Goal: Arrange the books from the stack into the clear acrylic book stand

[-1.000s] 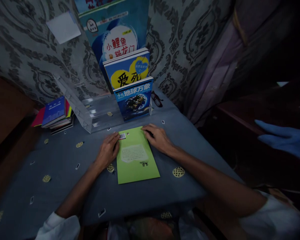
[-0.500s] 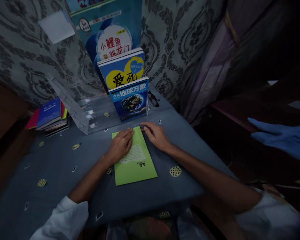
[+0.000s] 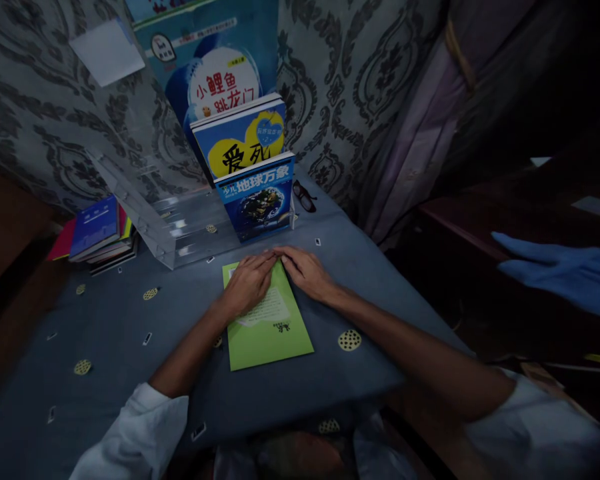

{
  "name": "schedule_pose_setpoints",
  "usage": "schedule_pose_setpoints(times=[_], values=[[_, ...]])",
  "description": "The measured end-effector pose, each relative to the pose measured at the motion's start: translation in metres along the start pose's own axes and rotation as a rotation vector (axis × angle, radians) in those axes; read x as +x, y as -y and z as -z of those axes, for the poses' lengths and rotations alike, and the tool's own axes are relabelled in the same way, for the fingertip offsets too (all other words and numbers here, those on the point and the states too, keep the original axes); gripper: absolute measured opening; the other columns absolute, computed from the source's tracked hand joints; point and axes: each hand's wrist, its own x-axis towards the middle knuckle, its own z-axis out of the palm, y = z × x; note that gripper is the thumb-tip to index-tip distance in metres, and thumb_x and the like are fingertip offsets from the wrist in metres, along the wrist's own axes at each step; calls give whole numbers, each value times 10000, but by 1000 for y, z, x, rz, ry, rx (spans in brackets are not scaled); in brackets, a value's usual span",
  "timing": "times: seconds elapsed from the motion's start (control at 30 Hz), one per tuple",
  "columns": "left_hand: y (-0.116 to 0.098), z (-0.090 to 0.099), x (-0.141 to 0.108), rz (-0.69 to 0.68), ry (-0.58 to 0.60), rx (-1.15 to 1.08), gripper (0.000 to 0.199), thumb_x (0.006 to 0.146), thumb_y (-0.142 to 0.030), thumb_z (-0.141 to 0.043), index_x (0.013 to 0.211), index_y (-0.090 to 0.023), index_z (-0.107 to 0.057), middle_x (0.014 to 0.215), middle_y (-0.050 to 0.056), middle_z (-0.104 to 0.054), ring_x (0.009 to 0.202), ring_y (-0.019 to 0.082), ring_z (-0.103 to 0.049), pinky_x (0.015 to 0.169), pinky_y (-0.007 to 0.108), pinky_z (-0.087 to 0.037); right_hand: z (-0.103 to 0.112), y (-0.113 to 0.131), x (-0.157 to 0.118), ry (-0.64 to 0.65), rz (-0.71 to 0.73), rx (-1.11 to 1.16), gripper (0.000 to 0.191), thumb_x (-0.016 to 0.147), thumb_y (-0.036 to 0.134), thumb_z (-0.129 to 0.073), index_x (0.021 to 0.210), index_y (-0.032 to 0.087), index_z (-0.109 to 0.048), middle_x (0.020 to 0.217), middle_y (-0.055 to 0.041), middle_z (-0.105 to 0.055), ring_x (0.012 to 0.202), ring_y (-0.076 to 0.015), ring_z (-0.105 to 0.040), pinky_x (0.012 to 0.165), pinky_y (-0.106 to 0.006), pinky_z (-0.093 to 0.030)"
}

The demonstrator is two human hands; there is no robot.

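In the head view, the left hand (image 3: 250, 283) has slid from the left edge of the green book (image 3: 270, 350) across its far end, meeting the right hand (image 3: 305, 270) at the far right corner; the handling now centres there. The left lies flat, gripping nothing; whether the right pinches the book, I cannot tell. The book lies near the table (image 3: 120, 380)'s front edge. Toward the far edge, a clear rack (image 3: 147, 223) holds upright books, an Earth book (image 3: 260, 207) foremost.

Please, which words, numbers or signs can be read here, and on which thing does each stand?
"小鲤鱼跳龙门": teal upright book
"爱死": heart-cover book, lower part hidden
"少儿地球万象": Earth-cover book
Too small or blurred: green book, stacked blue book, tablecloth labels, other cover print.
Cut off at top: rearmost book.
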Motion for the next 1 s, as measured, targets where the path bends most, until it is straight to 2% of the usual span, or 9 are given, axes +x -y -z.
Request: schedule_pose_setpoints(times=[0.23, 0.47, 0.73, 0.87, 1.0], values=[[4, -3, -1, -15, -32, -14, 405, 995, -163, -420, 1363, -137, -589, 1411, 156, -615, 1353, 278, -544, 1094, 503, -458, 3, -4, 4, 39, 4, -33, 375, 996, 220, -391, 1251, 190, -664, 1187, -116, -735, 1090, -291, -655, 977, -477, -507], [-2, 0, -6, -122, -31, -26, 376, 988, -148, -436, 1305, -149, -636, 1354, 158, -655, 1300, 277, -591, 1076, 514, -476, 3, -7, 5, 70, -2, -57, 379, 986, 197, -395, 1259, 191, -656, 1158, -107, -739, 1064, -274, -645, 960, -437, -499], [-31, 5, -25, -234, 25, -98, 395, 975, -128, -450, 1329, -157, -622, 1357, 153, -655, 1313, 261, -587, 1090, 506, -474, 4, -3, 5, 94, -8, -75, 374, 950, 183, -425, 1247, 159, -652, 1155, -116, -739, 1062, -286, -638, 959, -439, -487], [-50, 12, -39, -246, 75, -124, 392, 995, -150, -437, 1352, -157, -598, 1372, 136, -651, 1338, 238, -571, 1126, 485, -450, 5, -3, 5, 102, -2, -66, 371, 952, 191, -445, 1257, 140, -649, 1182, -126, -730, 1094, -284, -632, 1003, -443, -466], [-71, 21, -53, -257, 152, -186, 398, 1021, -184, -430, 1398, -170, -556, 1408, 112, -630, 1399, 215, -510, 1177, 483, -395, 6, -2, 4, 117, -9, -68, 371, 958, 201, -451, 1274, 180, -645, 1224, -101, -720, 1115, -280, -624, 1024, -457, -460]])
